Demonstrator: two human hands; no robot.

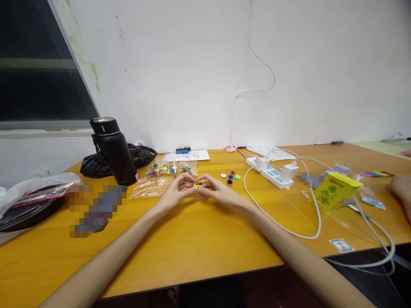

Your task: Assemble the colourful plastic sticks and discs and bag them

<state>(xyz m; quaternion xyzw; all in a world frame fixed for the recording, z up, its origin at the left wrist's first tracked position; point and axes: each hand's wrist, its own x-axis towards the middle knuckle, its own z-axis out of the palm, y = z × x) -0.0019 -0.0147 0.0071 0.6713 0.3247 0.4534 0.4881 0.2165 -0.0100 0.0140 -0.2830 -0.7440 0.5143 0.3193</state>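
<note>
Over the middle of the table [192, 248], my left hand [180, 188] and my right hand [215, 189] meet fingertip to fingertip. Between them they pinch a small yellow-green plastic piece [198, 185] with a bit of red near it; my fingers hide most of its shape. Just right of my right hand lie several small round pieces, among them a green one [237, 177], a black one [230, 182] and a white one [223, 176]. Behind my left hand is a clear plastic bag [150, 186] beside a bag of colourful small plastic parts [157, 170].
A black bottle [116, 154] stands at the left, near a blurred-out flat object [101, 209]. A white power strip [272, 174] with plugs and looping white cables [316, 226] lies right, beside a yellow box [335, 192]. Another person's hand [401, 192] is at the right edge.
</note>
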